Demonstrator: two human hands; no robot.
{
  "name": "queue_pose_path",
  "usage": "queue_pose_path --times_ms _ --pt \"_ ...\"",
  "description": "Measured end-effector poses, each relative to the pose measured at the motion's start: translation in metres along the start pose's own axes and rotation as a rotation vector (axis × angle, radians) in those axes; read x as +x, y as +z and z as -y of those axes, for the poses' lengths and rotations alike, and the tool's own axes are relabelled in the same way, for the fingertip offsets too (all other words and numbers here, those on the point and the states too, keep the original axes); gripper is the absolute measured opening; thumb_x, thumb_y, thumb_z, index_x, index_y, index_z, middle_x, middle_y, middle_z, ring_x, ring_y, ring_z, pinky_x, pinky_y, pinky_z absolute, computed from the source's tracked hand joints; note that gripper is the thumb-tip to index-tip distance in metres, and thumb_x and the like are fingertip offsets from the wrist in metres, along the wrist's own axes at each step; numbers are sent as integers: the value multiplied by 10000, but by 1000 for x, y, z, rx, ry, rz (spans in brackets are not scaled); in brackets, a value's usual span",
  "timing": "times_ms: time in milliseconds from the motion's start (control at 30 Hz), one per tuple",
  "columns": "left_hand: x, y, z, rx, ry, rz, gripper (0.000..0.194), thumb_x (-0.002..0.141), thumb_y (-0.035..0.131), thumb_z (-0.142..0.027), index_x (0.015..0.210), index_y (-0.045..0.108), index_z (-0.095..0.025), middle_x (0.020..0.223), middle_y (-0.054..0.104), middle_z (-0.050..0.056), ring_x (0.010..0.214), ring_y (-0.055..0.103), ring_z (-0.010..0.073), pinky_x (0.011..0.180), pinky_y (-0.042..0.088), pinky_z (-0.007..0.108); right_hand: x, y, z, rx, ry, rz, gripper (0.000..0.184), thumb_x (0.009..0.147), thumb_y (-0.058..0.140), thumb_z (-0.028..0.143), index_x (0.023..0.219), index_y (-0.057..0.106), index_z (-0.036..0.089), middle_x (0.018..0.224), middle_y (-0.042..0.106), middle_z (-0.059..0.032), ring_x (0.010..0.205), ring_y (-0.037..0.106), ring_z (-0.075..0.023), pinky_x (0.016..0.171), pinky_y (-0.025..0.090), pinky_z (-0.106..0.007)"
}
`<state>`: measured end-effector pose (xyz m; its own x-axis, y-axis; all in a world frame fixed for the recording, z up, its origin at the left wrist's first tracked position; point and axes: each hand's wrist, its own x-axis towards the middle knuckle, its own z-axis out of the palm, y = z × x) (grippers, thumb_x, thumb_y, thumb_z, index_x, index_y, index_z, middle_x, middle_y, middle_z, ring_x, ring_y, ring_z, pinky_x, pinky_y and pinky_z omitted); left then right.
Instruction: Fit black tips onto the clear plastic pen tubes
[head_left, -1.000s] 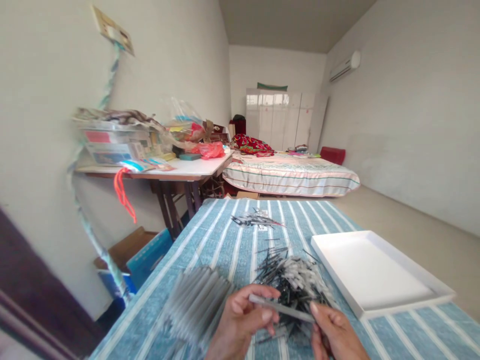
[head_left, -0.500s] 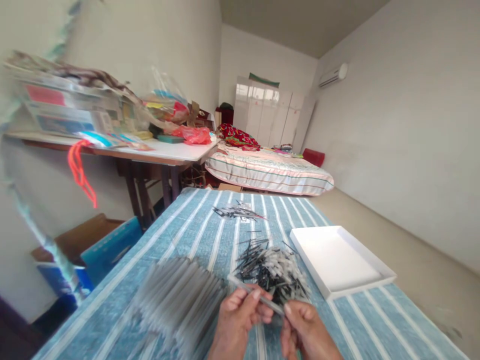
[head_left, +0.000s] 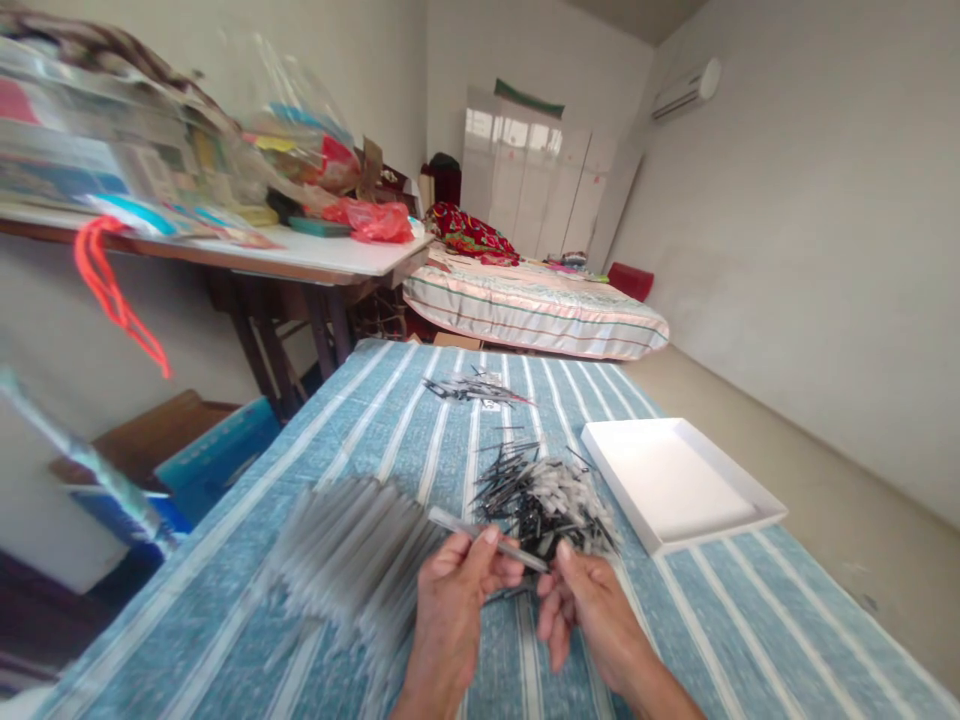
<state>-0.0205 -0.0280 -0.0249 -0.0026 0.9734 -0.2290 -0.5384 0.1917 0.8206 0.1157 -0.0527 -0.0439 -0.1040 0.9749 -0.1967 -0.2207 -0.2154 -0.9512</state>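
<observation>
My left hand (head_left: 459, 600) grips a thin grey tube (head_left: 454, 521) between thumb and fingers. The tube slants down to the right over the cloth, its pale end pointing up-left. At the lower right end, my right hand (head_left: 589, 605) has its thumb and curled fingers closed about the tip; a small part there would be hidden. Left of my hands lies a broad bundle of similar grey tubes (head_left: 352, 555), blurred. Just beyond them is a heap of small black and clear-grey pieces (head_left: 547, 495).
A shallow white box lid (head_left: 686, 485) lies to the right on the striped blue cloth (head_left: 390, 430). Farther back is a small pile of thin dark pieces (head_left: 476, 388). A cluttered side table (head_left: 322, 255) stands at left, and a bed (head_left: 525, 305) behind.
The view has tilted and shifted, so the side table sits farther left and higher. Both hands remain at the tube; the right hand's fingers look slightly looser at its end.
</observation>
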Motion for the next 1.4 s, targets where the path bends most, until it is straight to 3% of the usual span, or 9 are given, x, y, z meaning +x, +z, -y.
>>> queue_pose_path --times_ms 67,200,367,533,700,867,1000,1233,1400 --pt "-1 0 0 -3 1 4 199 652 704 -289 693 655 -101 649 686 52 504 598 119 518 512 236 0 1 3 6 2 -1 420 783 498 528 638 490 134 410 600 -16 239 498 -100 252 305 -134" --pt "-1 0 -1 -6 5 -15 194 657 701 -288 693 658 -103 669 692 57 522 607 126 532 515 242 2 1 4 53 -67 5 322 687 676 401 730 480 149 561 662 -11 335 567 -103 330 407 -158" --pt "0 -2 -1 15 14 -42 214 650 702 -301 717 666 -101 674 697 63 547 617 141 551 515 250 8 3 0 86 70 12 394 790 500 515 711 501 129 459 627 -33 265 526 -119 256 353 -155" --pt "-2 0 -2 19 17 -77 207 654 694 -290 718 659 -97 664 695 62 553 618 152 571 519 267 11 5 -1 161 16 33 363 673 680 429 776 481 144 553 666 -26 312 561 -119 285 396 -158" --pt "-6 6 -9 18 12 -126 198 616 711 -271 707 664 -101 664 698 55 545 614 153 566 521 266 14 5 -2 189 101 39 417 773 510 538 683 490 131 422 611 -25 247 518 -123 233 345 -147" --pt "-6 7 -10 11 -4 -153 206 592 724 -276 701 668 -110 679 705 53 544 615 149 556 519 257 15 7 -1 213 51 15 386 655 684 461 730 485 139 527 662 -36 288 547 -115 273 393 -154" --pt "-4 7 -8 14 -9 -142 221 589 728 -284 691 665 -98 649 697 61 532 609 151 563 521 272 15 9 -2 241 127 21 445 746 524 567 685 500 127 403 602 -22 237 511 -124 228 342 -147" --pt "-2 6 -6 -20 -19 -180 225 577 732 -280 695 652 -106 662 703 53 527 609 139 544 519 249 17 7 -5 157 -11 -37 340 692 666 424 670 499 128 506 657 -34 303 561 -116 299 384 -153" --pt "-2 5 -6 -17 -18 -204 215 576 732 -276 699 648 -120 663 704 38 532 614 141 537 515 239 18 6 -6 108 -15 -45 362 638 713 416 708 496 135 534 671 -38 326 581 -133 320 408 -170"
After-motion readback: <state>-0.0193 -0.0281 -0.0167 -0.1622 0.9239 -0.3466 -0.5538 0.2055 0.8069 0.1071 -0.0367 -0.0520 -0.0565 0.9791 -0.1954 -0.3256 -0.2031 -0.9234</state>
